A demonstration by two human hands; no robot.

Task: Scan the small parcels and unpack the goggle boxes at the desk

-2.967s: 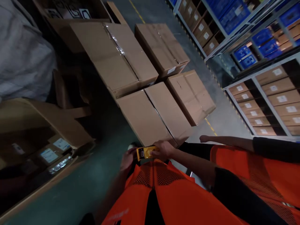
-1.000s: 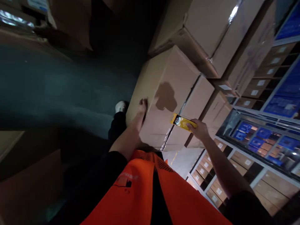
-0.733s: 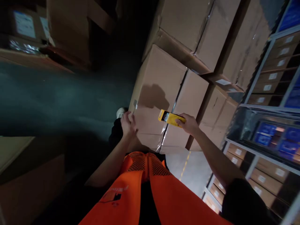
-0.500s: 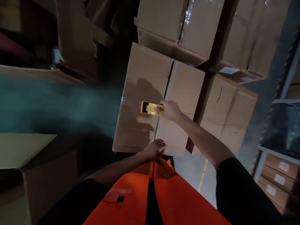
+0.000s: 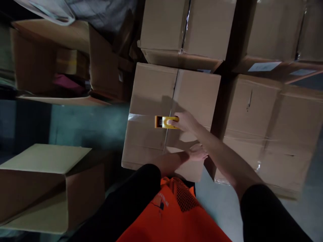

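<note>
My right hand (image 5: 186, 121) is closed around a yellow handheld device (image 5: 172, 122) with a dark, orange-edged window at its left end. I cannot make out its exact kind. It is over the top of a closed cardboard box (image 5: 148, 97), near the box's middle seam. My left hand (image 5: 198, 153) is beneath my right forearm, over the lower right part of the same box. Its fingers stretch out to the right and hold nothing that I can see. Whether it touches the box is unclear.
Closed boxes stand beyond (image 5: 164, 27) and to the right (image 5: 252, 114). Two open boxes are at the left, the upper one (image 5: 63, 32) with things inside, the lower one (image 5: 85, 195) with a raised flap. Greenish floor (image 5: 80, 124) shows between them.
My left hand has moved right, from the box's near edge to beneath my right forearm. The yellow device stays in my right hand near the seam. The view has shifted left.
</note>
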